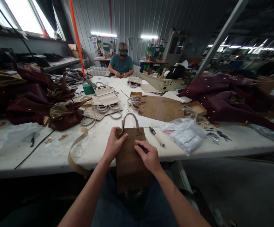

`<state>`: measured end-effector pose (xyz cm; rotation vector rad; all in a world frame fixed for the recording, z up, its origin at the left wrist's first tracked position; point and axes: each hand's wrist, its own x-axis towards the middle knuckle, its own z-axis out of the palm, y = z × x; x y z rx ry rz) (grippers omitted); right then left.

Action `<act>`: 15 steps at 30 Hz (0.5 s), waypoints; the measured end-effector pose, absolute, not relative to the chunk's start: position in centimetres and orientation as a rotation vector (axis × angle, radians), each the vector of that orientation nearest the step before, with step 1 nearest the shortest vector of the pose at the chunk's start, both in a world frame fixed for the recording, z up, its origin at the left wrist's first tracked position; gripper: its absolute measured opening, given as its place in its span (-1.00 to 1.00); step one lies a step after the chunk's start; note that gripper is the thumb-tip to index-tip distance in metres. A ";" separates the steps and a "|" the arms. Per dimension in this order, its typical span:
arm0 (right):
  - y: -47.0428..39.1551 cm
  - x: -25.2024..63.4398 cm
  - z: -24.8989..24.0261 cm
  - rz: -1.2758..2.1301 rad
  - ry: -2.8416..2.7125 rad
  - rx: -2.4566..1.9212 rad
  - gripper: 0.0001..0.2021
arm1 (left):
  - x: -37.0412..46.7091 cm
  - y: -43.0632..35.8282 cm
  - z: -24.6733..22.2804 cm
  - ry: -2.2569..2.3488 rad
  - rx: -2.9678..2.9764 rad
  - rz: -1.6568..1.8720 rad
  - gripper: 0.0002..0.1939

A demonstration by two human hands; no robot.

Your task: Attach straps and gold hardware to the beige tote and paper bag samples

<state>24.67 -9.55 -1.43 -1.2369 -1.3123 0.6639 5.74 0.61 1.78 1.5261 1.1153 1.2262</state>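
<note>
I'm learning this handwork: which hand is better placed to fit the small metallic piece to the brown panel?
Right, I'd judge: the right hand pinches the metallic piece over the brown panel, while the left hand grips its left edge.

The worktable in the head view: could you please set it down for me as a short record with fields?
Left hand: grips brown panel near its upper left edge
Right hand: fingers pinch small gold-coloured piece at panel's face
Panel top: looped handle, upright
Right of panel: black-ended tool, plastic-wrapped bundle
Far left: maroon bags
Far right: maroon material
Across table: person
</note>
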 end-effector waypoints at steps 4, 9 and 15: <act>-8.0 26.1 0.2 0.579 -1.547 -1.224 -0.69 | 5.2 0.3 0.8 1.120 1.396 1.156 -0.53; -4.4 27.7 2.0 0.375 -1.754 -1.290 -0.69 | 5.4 0.1 0.7 1.115 1.481 1.078 -0.64; -2.6 27.7 2.2 0.290 -1.958 -1.189 -0.83 | 5.4 -0.1 0.3 1.109 1.517 1.125 -0.71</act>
